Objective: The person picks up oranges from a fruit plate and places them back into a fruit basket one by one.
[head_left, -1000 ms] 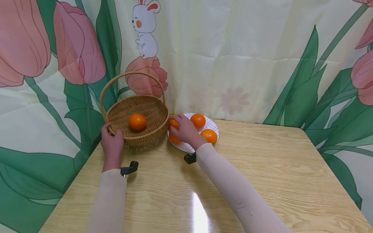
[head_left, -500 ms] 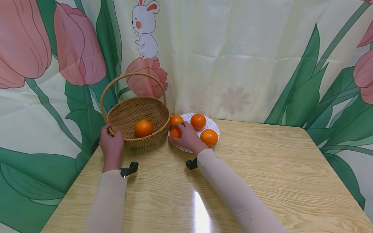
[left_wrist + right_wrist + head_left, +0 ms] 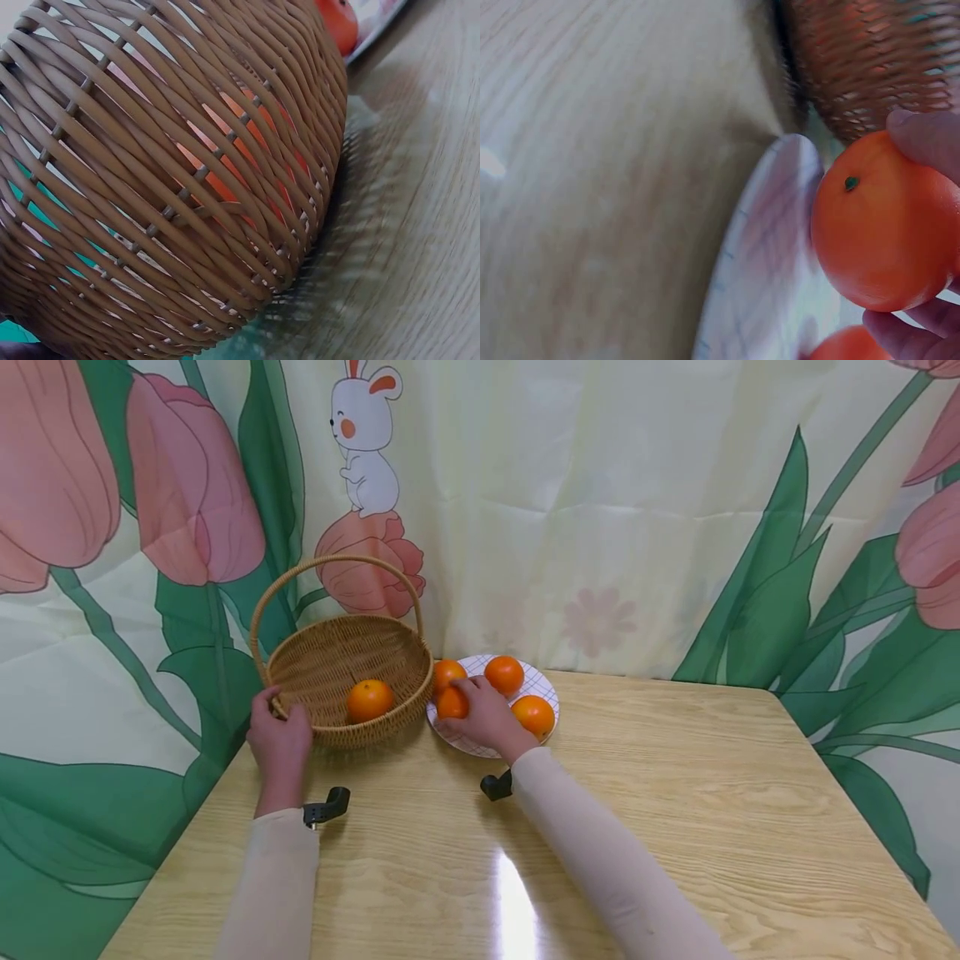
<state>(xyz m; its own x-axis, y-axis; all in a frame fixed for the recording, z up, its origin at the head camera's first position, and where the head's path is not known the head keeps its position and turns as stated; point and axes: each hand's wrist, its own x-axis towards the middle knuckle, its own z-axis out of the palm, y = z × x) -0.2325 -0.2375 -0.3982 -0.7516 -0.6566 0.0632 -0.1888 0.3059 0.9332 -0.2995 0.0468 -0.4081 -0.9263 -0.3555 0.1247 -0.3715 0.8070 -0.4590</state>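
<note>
A wicker basket (image 3: 348,647) with a tall arched handle stands at the left, tilted toward me, one orange (image 3: 370,701) inside. My left hand (image 3: 281,737) grips its near left rim. In the left wrist view, the basket's woven wall (image 3: 172,172) fills most of the frame. My right hand (image 3: 487,718) is over the left part of a checked plate (image 3: 542,683), thumb and fingers round an orange (image 3: 885,225) with a green stem tip. Whether that orange still touches the plate, I cannot tell. Other oranges on the plate are at the back left (image 3: 447,673), back right (image 3: 504,674) and front right (image 3: 533,717).
Basket and plate stand side by side on a wood-grain table (image 3: 675,793), near its back edge. Behind them hangs a curtain (image 3: 600,527) printed with tulips and a rabbit. A black wrist camera (image 3: 327,806) sits on the left wrist, another (image 3: 497,786) on the right.
My right hand has drawn back from the basket's right side and now holds the plate's near left orange. Inside the basket, the orange has rolled right and toward me. The left hand keeps its grip.
</note>
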